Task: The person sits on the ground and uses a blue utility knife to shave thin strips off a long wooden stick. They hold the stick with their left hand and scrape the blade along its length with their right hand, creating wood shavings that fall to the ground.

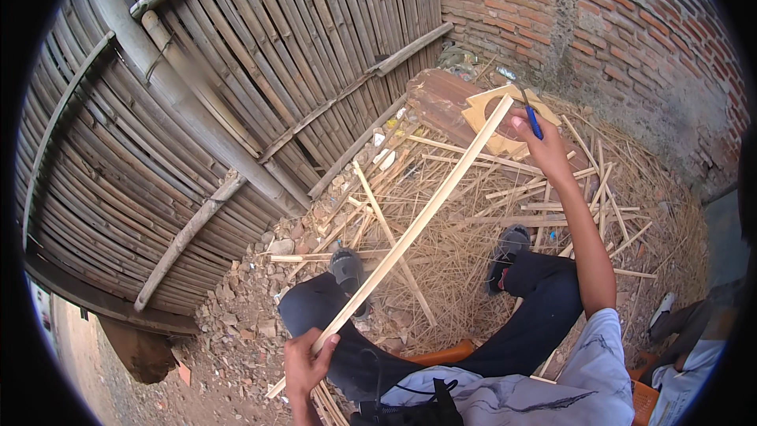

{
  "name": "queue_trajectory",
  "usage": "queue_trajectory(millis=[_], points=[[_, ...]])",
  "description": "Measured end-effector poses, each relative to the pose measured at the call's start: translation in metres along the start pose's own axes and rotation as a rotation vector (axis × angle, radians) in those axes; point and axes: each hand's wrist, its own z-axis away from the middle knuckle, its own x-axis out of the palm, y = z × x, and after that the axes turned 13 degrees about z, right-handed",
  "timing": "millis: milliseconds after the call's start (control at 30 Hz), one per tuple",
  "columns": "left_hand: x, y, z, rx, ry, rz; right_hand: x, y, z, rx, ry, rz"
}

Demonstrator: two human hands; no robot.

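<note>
Fingers of the person's left hand (307,363) pinch the lower part of a long, pale strip (422,225), thumb pressed along its face, while those of the right hand (542,142) curl around a blue-handled knife (535,123) near the strip's upper end. Whether the right thumb touches the strip cannot be told. Held at a slant above the person's dark trousers (512,304) and the littered ground, the strip looks like split bamboo or wood, straight, narrow and smooth, with a faint lengthwise ridge.

Work appears well under way: this length is already split from its stock, and similar split strips (390,237) lie crisscrossed around the feet. How much trimming is left on the strip is unclear, as the blade's contact is too small to make out.

Beneath, curly, straw-coloured shavings (465,225) form a tangled mat, giving way to rough, broken rubble (229,308) at left. Beyond the strip's tip, a jagged tan sheet (477,117) with a rounded cutout rests on a weathered brown board (435,99). Upright grey bamboo poles make a fence (300,47), meeting a coarse red brick wall (505,0).
</note>
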Motion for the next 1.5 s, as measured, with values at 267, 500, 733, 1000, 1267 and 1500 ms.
queue_trajectory(millis=[267,500,733,1000,1267,1500], points=[[-0.004,0.008,0.005,0.032,0.013,-0.016,-0.006,-0.085,0.028,0.220,-0.132,-0.563],[0.022,0.059,-0.028,0.393,0.175,0.050,-0.003,-0.136,0.060,0.194,-0.115,-0.633],[0.053,0.096,-0.044,0.247,0.067,0.252,-0.005,-0.147,0.081,0.127,-0.079,-0.612],[0.070,0.118,-0.044,0.236,0.012,0.382,0.014,-0.131,0.152,-0.239,-0.242,-0.171],[0.078,0.133,-0.043,0.200,0.038,0.403,0.043,-0.141,0.188,-0.558,-0.063,0.177],[0.085,0.133,-0.045,0.264,0.050,0.391,0.049,-0.144,0.192,-0.582,-0.065,0.197]])
